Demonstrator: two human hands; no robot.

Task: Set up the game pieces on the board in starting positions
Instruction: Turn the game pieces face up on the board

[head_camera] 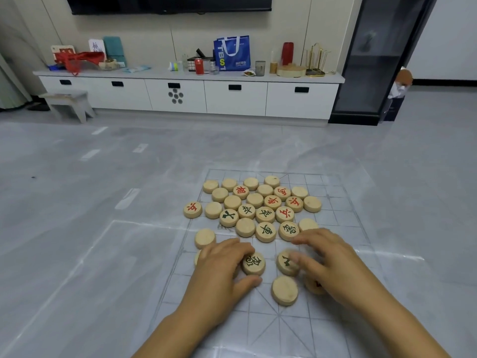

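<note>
A clear xiangqi board [338, 213], a thin see-through sheet with a printed grid, lies flat on the grey tiled floor [77, 202]. Most of the round wooden xiangqi pieces [255, 200] sit bunched in a loose cluster on the board's far half. Some show red or dark characters and many lie blank side up. One red-marked piece [192, 209] lies just off the board's left edge, and a blank one [205, 238] lies nearer on that same side.

The left hand [222, 267] rests on the near half of the board. Its fingers and thumb curl round a dark-character piece [254, 263], which lies flat on the sheet.

The right hand [333, 259] is blurred and hovers just right of it with its fingers loosely spread. The thumb is over another dark-marked piece [287, 262], though the blur hides whether it touches. A red-marked piece [315, 286] is partly hidden under this palm. A blank piece [284, 290] lies alone between the two wrists.

Along the far wall stands a low white cabinet [232, 99], which carries a blue shopping bag [232, 53] and a red can [199, 66]. A small grey stool [68, 103] stands on the floor at the far left.
</note>
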